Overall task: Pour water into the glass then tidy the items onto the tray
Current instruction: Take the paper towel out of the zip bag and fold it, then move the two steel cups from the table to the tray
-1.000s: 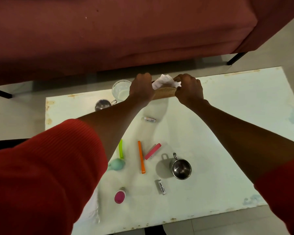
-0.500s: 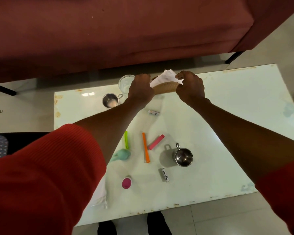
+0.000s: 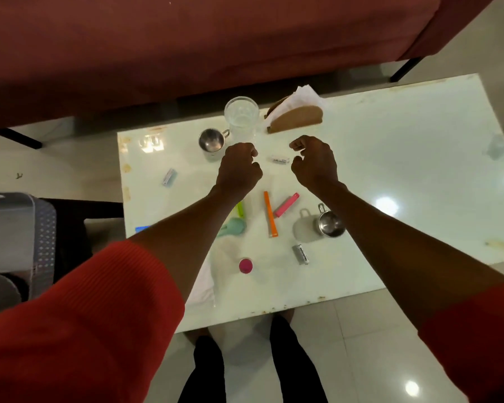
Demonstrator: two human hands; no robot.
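A clear glass [image 3: 241, 116] stands at the far edge of the white table [image 3: 390, 170], with a small steel cup [image 3: 211, 140] beside it on the left. A brown napkin holder [image 3: 298, 120] with white napkins stands to the right of the glass. My left hand [image 3: 239, 167] hovers just in front of the glass, fingers curled, holding nothing. My right hand [image 3: 314, 161] hovers in front of the holder, fingers loosely curled and empty. A small white tube [image 3: 280, 160] lies between my hands. Orange [image 3: 269, 213], pink [image 3: 286, 205] and green [image 3: 240, 209] sticks lie nearer me.
A second steel cup [image 3: 330, 225] sits at the right of the sticks. A white tube [image 3: 300, 253], a pink cap [image 3: 246, 265], a teal object [image 3: 233, 226] and a small pale packet [image 3: 169, 176] lie scattered. A grey basket [image 3: 18, 237] stands left of the table; a red sofa [image 3: 186, 39] is behind.
Both hands have let go of the napkin holder and pulled back toward me. The holder now stands free on the table.
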